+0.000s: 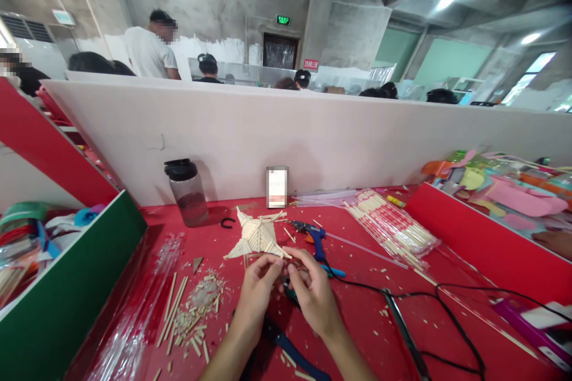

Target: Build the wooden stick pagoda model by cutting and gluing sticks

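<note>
A pale star-shaped model [258,234] built of short wooden sticks, with pointed corners and a raised middle, is in front of me. My left hand [261,283] is closed at its near edge, thumb and fingers pinched by the right-hand corner. My right hand [313,289] has its fingers curled at that same corner, the index finger reaching to the tip. The two hands' fingertips nearly meet, and whatever small piece may lie between them is hidden. Beyond the right hand rests a blue glue gun [313,235]. Under my wrists lie dark-handled pliers or cutters [290,351], partly covered.
Cut stick bits [194,315] are heaped at left beside longer sticks [173,309]. A bottle [185,193] and a phone [277,187] stand by the white partition [232,137]. Bagged sticks [393,223], a black cable [447,292] and a red-walled bin [487,238] are on the right.
</note>
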Demonstrator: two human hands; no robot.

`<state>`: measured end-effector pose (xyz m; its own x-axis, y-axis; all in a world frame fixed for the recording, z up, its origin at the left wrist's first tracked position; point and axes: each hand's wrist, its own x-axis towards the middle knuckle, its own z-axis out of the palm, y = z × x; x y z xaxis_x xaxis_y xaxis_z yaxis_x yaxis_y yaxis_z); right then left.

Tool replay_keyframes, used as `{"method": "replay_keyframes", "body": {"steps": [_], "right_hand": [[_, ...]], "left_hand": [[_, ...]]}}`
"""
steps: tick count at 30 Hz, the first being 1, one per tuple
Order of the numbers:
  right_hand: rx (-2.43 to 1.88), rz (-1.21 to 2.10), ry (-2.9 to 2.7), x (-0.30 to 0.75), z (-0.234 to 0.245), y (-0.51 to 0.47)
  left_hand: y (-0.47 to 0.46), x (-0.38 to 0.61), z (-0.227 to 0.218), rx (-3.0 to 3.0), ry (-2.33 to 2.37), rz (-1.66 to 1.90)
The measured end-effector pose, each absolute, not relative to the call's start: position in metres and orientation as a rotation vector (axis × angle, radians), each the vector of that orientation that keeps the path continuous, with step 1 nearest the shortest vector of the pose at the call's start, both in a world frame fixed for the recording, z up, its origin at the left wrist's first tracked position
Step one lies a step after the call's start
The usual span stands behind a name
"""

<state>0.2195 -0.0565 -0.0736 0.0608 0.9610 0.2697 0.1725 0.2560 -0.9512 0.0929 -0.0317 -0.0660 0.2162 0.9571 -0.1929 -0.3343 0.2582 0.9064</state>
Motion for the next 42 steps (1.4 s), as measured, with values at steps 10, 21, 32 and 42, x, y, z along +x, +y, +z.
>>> {"method": "replay_keyframes", "body": {"steps": [10,21,32,42], "right_hand": [[-1.178,0.850,-1.371,0.2193,-0.0712,-0.0573],[-1.161,0.859,-1.375,0.2189,-0.0704,-0.0580],[-1.151,0.809,-1.393,0.2192,-0.0687,-0.0569],[-1.148,0.822,-1.410,0.2208,-0.0672,-0.0582]], "left_hand": [[-0.0334,0.0947,-0.0662,0.850,0.929,1.079],[-0.0346,0.0953,-0.0654,0.749,0.843,1.080],[-0.0350,0.0963,-0.0638,0.675,0.825,1.076],[-0.0346,0.0965,-0.0672,0.678,0.809,1.082]]}}
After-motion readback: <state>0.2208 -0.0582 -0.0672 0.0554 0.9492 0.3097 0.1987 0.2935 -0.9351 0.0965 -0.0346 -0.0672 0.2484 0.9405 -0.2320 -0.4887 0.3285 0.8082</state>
